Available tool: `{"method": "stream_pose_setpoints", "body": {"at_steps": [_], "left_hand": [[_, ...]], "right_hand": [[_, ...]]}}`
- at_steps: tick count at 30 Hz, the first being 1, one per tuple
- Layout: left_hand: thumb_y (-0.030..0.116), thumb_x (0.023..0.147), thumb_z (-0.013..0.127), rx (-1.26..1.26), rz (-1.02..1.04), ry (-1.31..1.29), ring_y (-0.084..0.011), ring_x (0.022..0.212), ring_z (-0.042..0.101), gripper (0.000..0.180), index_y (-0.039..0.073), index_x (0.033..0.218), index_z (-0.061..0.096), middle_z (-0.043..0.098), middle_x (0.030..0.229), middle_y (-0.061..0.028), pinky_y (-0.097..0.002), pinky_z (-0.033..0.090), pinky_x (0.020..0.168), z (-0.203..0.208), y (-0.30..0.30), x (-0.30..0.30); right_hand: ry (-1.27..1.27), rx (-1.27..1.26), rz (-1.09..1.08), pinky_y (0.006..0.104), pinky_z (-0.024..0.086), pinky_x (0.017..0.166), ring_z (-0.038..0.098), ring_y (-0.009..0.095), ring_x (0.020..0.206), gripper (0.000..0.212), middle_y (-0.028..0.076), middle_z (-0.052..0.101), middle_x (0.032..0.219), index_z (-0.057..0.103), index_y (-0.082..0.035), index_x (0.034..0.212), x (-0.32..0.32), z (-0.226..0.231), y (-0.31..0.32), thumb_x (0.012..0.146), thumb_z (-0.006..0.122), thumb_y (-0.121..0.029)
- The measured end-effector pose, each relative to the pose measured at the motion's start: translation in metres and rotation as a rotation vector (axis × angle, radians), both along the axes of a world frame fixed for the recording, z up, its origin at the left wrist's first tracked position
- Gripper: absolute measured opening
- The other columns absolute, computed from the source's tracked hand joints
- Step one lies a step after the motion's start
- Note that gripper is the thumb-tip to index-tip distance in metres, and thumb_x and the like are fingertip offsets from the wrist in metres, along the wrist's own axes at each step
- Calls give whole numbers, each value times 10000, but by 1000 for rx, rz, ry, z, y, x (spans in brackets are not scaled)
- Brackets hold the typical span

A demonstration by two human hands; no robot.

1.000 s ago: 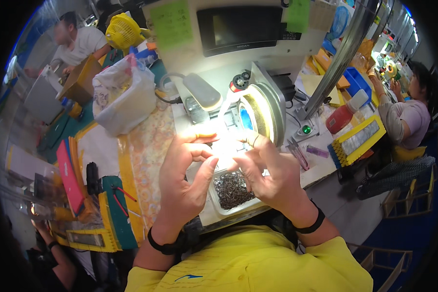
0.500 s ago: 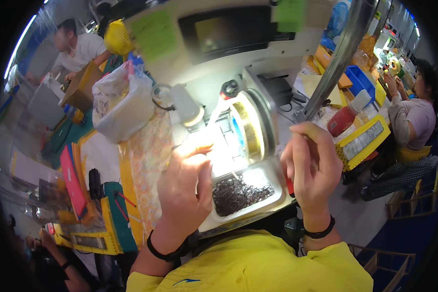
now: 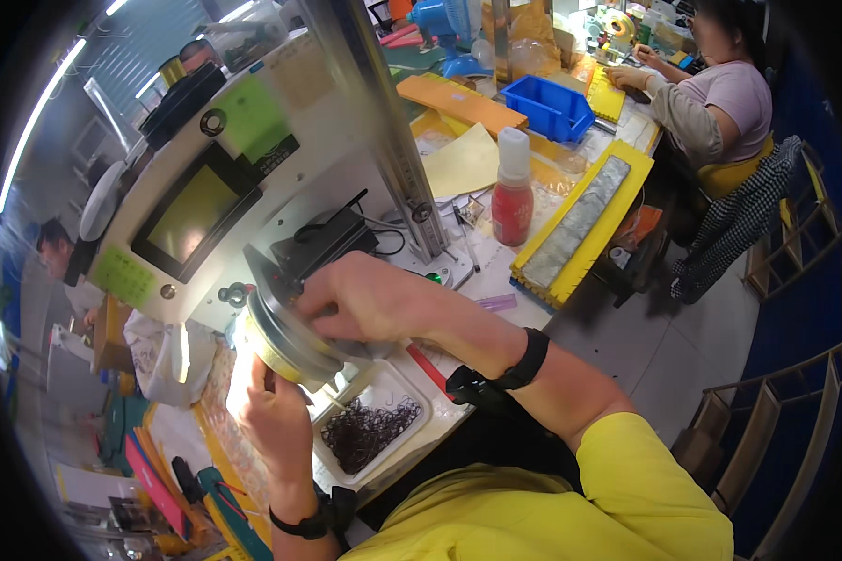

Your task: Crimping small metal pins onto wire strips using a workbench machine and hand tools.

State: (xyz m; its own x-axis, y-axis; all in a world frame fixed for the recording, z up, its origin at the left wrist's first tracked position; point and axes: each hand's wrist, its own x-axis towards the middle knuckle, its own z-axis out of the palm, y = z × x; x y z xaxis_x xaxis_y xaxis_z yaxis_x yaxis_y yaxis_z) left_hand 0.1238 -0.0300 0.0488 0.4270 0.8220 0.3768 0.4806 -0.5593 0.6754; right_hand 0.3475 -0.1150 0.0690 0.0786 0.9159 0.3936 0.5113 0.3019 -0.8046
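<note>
One round grey wheel with a brightly lit yellow rim (image 3: 293, 335) stands on edge in front of a white machine housing (image 3: 309, 192), between the person's two bare hands. The left hand (image 3: 271, 425) is raised at the yellow rim, its fingers bent; the tips are partly lost behind the rim and in glare, so whether that grip has closed on anything cannot be told. The right hand (image 3: 370, 299) is at the wheel's grey side, its fingers curled inward, and what it holds, if anything, is hidden too. Just below the wheel, a shallow white rectangular tray (image 3: 374, 378) on the white table (image 3: 444, 419) holds a heap of small dark curved metal hooks (image 3: 363, 438). A thin red strip (image 3: 428, 372) lies just beside the tray. Further right are a red bottle with a white cap (image 3: 512, 201), a yellow board with a grey strip (image 3: 575, 224) and, beyond them, an open blue plastic bin (image 3: 547, 107). A seated co-worker in a pale top (image 3: 734, 103) is at the far right.
</note>
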Motion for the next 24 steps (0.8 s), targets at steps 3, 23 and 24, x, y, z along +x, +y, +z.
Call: {"method": "stream_pose_setpoints", "body": {"at_steps": [3,23,24], "left_hand": [[120,1059,659,-163,-10,-61,-191,633,692,295,41,1338,719,718,743,-91,-352,535,631,10,-8,-1],[204,1183,536,-90,-318,-398,-61,640,616,248,20,1265,679,703,976,-46,-190,393,500,-3,21,-110],[203,1184,533,-49,-278,-401,-59,638,607,249,18,1261,680,700,952,-45,-192,384,498,-3,19,-110]], "right_hand": [[-156,152,-184,415,586,822,743,333,925,222,136,769,974,846,-114,1109,-10,-7,-8,906,768,-158],[-137,383,-1567,256,563,805,731,106,855,111,45,779,972,771,-39,1136,17,41,-352,1061,725,-107],[-208,348,-1346,262,581,782,752,109,863,86,44,784,935,774,-28,1086,33,8,-323,1039,734,-88]]}}
